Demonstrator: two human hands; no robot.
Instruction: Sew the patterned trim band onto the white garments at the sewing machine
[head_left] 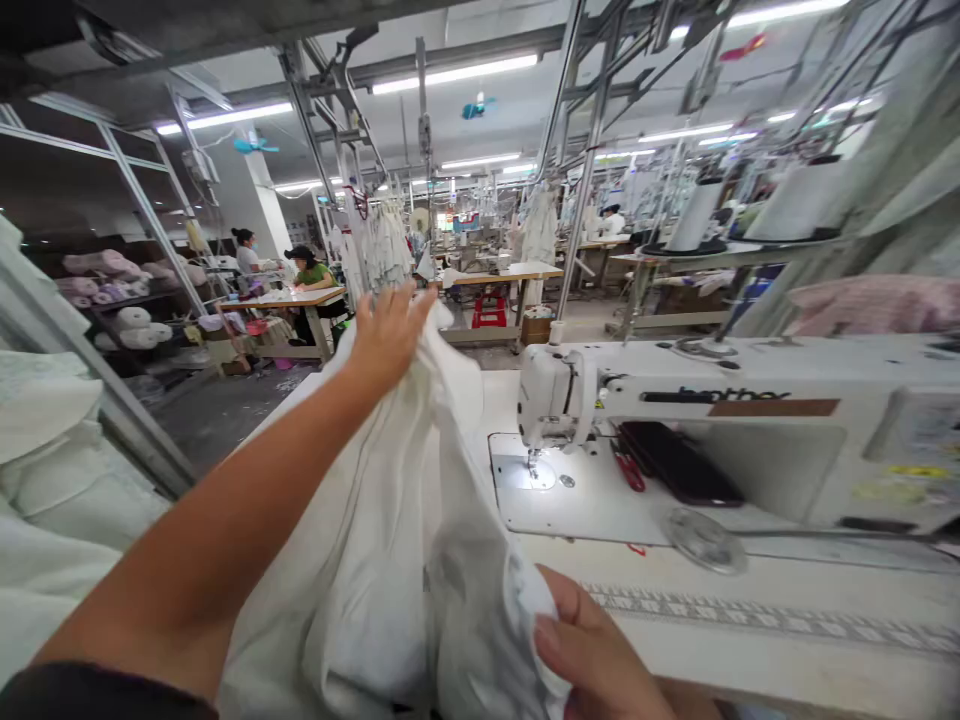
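Note:
My left hand (388, 335) is raised with its fingers spread, holding up the top of a large white cloth piece (375, 560) that hangs in loose folds. My right hand (592, 650) pinches a lower edge of the same cloth near the bottom of the view. Just right of the cloth stands a white Brother sewing machine (675, 390), its needle and presser foot (533, 462) over a lit needle plate. Neither hand touches the machine. No cloth lies under the needle.
A black flat object (676, 463) and red-handled snips (628, 466) lie on the machine bed. White thread cones (795, 202) stand at upper right, above pink fabric (877, 305). A pile of pale fabric (52, 440) lies at left. Co-workers (311, 278) sit at tables beyond.

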